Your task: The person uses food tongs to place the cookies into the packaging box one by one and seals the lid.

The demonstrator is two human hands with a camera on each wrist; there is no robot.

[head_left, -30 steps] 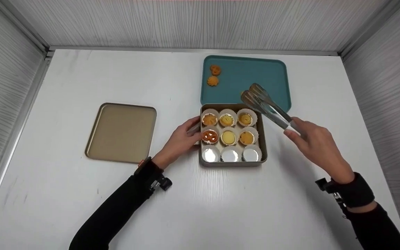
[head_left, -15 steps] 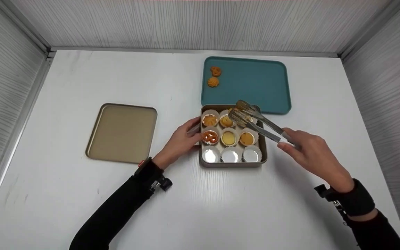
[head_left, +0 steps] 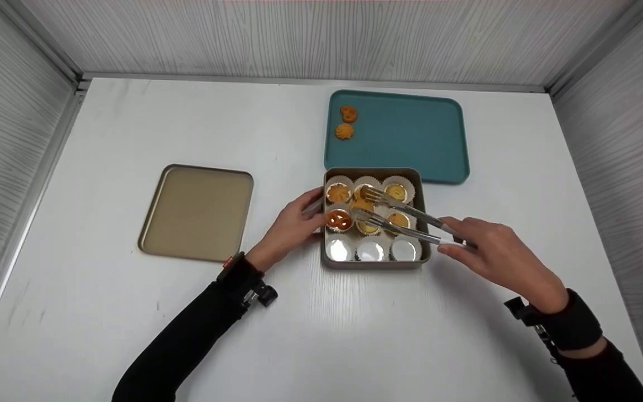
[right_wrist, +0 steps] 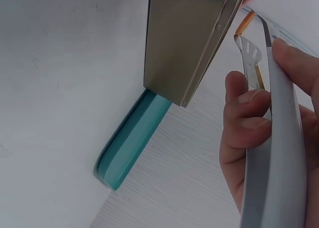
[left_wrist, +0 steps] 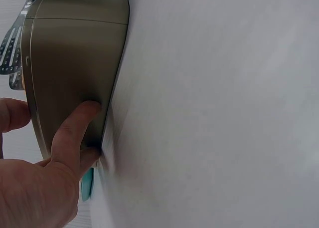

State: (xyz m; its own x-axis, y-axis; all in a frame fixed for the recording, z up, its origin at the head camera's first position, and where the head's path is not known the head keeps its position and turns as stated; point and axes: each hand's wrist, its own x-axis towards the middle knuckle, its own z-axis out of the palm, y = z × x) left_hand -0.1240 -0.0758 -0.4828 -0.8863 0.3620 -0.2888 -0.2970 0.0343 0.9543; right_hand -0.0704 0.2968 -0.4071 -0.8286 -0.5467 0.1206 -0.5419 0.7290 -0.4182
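A square gold tin (head_left: pixel 425 223) holds white paper cups; the back and middle rows hold cookies, and the front row's three foil-lined cups (head_left: pixel 370 251) are empty. My right hand (head_left: pixel 492 254) grips metal tongs (head_left: pixel 411 220). The tong tips pinch a small golden cookie (head_left: pixel 361 204) over the middle of the tin. My left hand (head_left: pixel 291 226) rests against the tin's left wall, and in the left wrist view its thumb (left_wrist: pixel 75 130) presses flat on that wall (left_wrist: pixel 75 58). The right wrist view shows fingers (right_wrist: pixel 244 123) wrapped round the tongs (right_wrist: pixel 271 153) beside the tin (right_wrist: pixel 189 38).
A teal tray (head_left: pixel 411 134) lies behind the tin with two cookies (head_left: pixel 346 123) at its back left corner; its edge (right_wrist: pixel 132 140) shows in the right wrist view. A flat gold lid (head_left: pixel 196 212) lies to the left on the white table. Grey walls enclose three sides.
My right hand brought the tongs and cookie from over the teal tray's front edge down and left, over the tin. My left hand stayed on the tin.
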